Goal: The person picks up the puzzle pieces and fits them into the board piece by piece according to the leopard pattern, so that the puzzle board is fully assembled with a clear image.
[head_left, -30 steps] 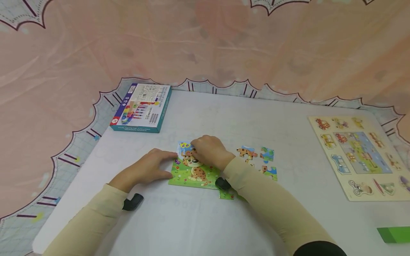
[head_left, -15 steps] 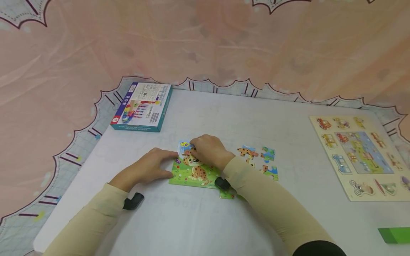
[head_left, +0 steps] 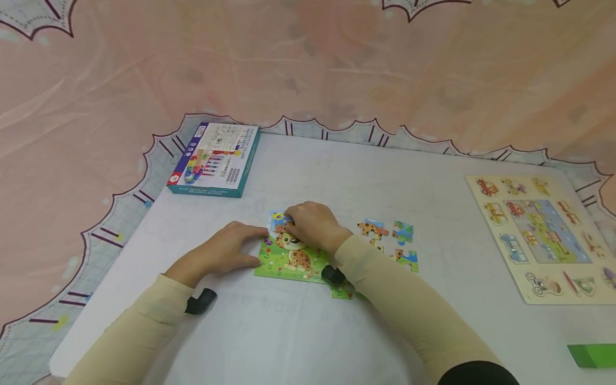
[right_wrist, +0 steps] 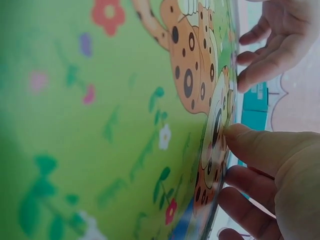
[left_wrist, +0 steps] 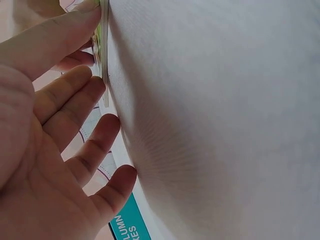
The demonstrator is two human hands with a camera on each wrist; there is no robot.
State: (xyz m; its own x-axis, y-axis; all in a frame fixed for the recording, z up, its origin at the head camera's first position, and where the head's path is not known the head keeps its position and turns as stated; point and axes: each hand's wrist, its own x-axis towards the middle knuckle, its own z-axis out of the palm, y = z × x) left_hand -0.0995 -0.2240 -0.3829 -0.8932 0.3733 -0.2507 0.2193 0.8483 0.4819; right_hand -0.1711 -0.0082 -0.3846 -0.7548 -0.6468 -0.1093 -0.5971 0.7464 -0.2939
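Observation:
A leopard-picture jigsaw puzzle (head_left: 293, 262) on a green board lies in the middle of the white table. My left hand (head_left: 226, 248) rests at its left edge, thumb and forefinger spread along the side. In the left wrist view, the thumb touches the board's edge and the other fingers are loosely extended. My right hand (head_left: 315, 224) bends over the upper part of the puzzle, thumb and fingertips on a puzzle piece (right_wrist: 215, 142) by the leopard's head. That hand hides much of the piece and the upper right of the board.
Loose puzzle pieces (head_left: 372, 229) lie right of the board, and another piece (head_left: 340, 292) sits at its lower right, partly under the right forearm. A flat box (head_left: 216, 158) lies at the back left. A wooden picture board (head_left: 491, 240) and green block (head_left: 594, 355) are at right.
Both hands keep their places on the puzzle. The head view has shifted very slightly.

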